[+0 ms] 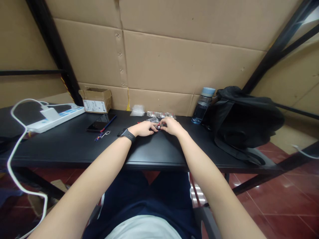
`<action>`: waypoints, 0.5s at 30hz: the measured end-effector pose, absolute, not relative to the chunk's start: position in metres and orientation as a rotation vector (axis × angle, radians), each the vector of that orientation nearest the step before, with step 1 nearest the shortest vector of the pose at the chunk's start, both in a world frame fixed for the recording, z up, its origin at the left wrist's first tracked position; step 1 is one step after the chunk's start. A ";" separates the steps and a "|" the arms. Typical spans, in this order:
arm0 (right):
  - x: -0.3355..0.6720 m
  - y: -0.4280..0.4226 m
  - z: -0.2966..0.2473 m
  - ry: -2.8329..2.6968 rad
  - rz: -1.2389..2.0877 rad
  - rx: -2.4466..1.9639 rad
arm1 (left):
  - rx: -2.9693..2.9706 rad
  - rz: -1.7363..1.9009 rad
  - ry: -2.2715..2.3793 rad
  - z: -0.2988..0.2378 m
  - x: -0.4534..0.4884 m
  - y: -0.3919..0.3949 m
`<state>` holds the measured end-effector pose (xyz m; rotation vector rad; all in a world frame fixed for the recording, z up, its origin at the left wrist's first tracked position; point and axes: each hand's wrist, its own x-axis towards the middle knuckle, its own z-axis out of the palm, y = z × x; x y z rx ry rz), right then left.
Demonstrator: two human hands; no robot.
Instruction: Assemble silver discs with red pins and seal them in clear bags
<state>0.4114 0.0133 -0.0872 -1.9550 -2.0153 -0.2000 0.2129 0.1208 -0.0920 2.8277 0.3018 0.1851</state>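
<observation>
Both hands meet over the middle of the black table [154, 149]. Between their fingertips lies a small round silvery piece with a bit of red [159, 126], mostly covered by the fingers. My right hand [171, 126] pinches at its right side, thumb and forefinger curled together. My left hand [145, 128], below a dark wristwatch [126, 134], rests with bent fingers against its left side; whether it grips the piece I cannot make out. Just behind the hands is a crumpled clear plastic bag [152, 120]. Beyond it stands a row of small clear-wrapped round items [163, 115].
On the left are a power strip [57, 119] with a white cable, a cardboard box [96, 100], a phone [101, 122], a pen [109, 122] and a keychain [101, 135]. Clear packets [137, 110] lie at the back. A water bottle [202, 108] and black backpack [245, 119] stand right.
</observation>
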 end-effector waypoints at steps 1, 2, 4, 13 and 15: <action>0.412 0.014 -0.089 -2.018 -0.197 -1.946 | 2.831 0.186 0.303 -0.092 0.213 0.121; 0.412 0.015 -0.091 -2.014 -0.197 -1.937 | 2.839 0.192 0.303 -0.093 0.213 0.121; 0.410 0.016 -0.093 -2.000 -0.199 -1.912 | 2.862 0.218 0.294 -0.094 0.215 0.123; 0.397 0.023 -0.101 -1.983 -0.217 -1.920 | 2.934 0.305 0.560 -0.099 0.219 0.118; 0.398 0.026 -0.103 -1.975 -0.214 -1.926 | 2.921 0.280 0.675 -0.100 0.219 0.116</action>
